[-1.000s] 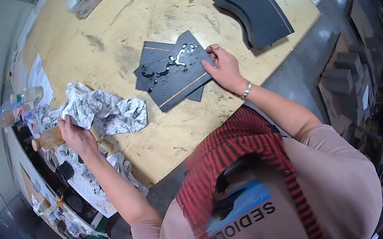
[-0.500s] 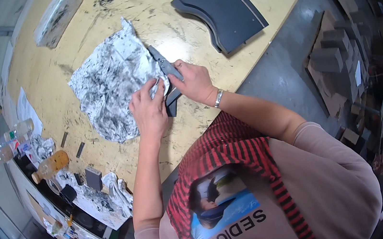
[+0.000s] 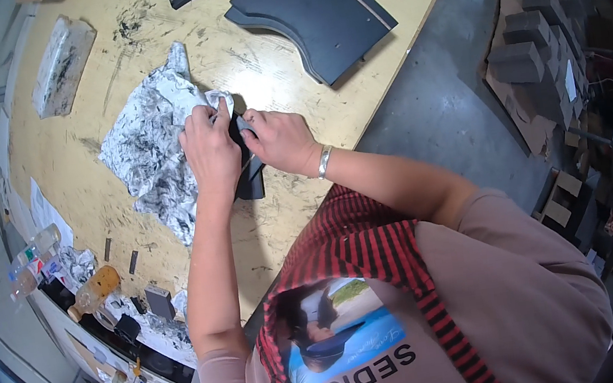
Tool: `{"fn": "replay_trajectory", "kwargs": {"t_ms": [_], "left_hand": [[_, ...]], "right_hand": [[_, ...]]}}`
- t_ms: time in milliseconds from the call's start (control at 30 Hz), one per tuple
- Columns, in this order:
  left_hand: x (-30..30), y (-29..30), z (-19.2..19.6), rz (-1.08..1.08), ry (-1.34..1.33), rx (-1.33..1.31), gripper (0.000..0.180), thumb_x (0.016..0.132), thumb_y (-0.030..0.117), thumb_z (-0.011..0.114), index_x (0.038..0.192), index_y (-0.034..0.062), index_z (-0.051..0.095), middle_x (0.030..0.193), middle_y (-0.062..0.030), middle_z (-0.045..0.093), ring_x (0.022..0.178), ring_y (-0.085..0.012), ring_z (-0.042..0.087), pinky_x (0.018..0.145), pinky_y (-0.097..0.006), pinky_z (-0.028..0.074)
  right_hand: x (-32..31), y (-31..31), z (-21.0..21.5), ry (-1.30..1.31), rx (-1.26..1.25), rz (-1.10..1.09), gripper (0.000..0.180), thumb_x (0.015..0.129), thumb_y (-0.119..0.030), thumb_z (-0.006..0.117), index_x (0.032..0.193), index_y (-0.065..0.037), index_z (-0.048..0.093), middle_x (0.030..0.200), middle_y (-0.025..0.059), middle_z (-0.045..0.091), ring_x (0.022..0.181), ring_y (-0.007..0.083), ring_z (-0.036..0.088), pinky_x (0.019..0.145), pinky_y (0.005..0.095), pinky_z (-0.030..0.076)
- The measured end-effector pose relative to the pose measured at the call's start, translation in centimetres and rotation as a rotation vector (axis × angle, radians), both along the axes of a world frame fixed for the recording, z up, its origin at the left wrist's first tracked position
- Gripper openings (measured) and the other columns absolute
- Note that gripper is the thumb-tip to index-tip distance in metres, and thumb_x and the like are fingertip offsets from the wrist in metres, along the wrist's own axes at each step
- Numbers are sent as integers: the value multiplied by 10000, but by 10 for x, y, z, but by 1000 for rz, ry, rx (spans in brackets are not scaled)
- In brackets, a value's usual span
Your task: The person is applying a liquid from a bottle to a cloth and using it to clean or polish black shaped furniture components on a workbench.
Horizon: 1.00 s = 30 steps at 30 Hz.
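left hand: fingers pinching stained rag
right hand: fingers curled, gripping dark panel piece
surface: wooden table

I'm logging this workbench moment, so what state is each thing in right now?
Left hand: closed on the stained rag.
Right hand: gripping the small dark panel.
Stained rag: crumpled, mostly spread flat on the wooden table.
Small dark panel: on the table, largely covered by both hands.
Large dark curved panel: lying flat, untouched.
Wrapped block: lying flat, untouched.
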<state>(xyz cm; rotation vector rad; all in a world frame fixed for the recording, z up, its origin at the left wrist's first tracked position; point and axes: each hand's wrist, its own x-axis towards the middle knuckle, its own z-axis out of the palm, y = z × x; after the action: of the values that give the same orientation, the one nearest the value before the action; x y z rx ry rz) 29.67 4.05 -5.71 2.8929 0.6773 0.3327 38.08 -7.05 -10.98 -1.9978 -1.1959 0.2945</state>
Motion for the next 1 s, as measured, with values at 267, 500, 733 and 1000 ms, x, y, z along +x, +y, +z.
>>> {"fn": "replay_trajectory", "kwargs": {"t_ms": [267,500,733,1000], "left_hand": [[-22,-6,-10,14,-14,45,386,742,-24,563,1113,18,659,965,-139,558,926,-306,543,764,-406,389],[-44,-11,-11,102,162,-59,375,747,-38,545,1089,29,683,942,-141,552,917,-311,544,771,-410,390],[-20,7,-7,82,68,24,402,754,-40,541,1125,37,675,930,-144,553,919,-312,542,789,-416,390],[-19,6,-5,88,-10,38,407,733,-57,562,1109,47,681,923,-138,559,897,-301,541,782,-404,384]], "right_hand": [[2,-3,3,-9,19,8,216,875,-218,585,996,-45,538,690,137,640,631,312,650,546,415,518],[5,-4,-5,-44,13,-49,206,862,-229,618,963,-70,536,680,110,628,609,299,637,511,410,491],[0,-1,-4,-26,19,-18,226,873,-232,594,980,-48,518,657,129,629,598,318,641,522,416,510],[-4,0,-2,-25,15,-20,215,854,-227,621,965,-65,534,673,112,625,595,303,633,505,408,493]]}}
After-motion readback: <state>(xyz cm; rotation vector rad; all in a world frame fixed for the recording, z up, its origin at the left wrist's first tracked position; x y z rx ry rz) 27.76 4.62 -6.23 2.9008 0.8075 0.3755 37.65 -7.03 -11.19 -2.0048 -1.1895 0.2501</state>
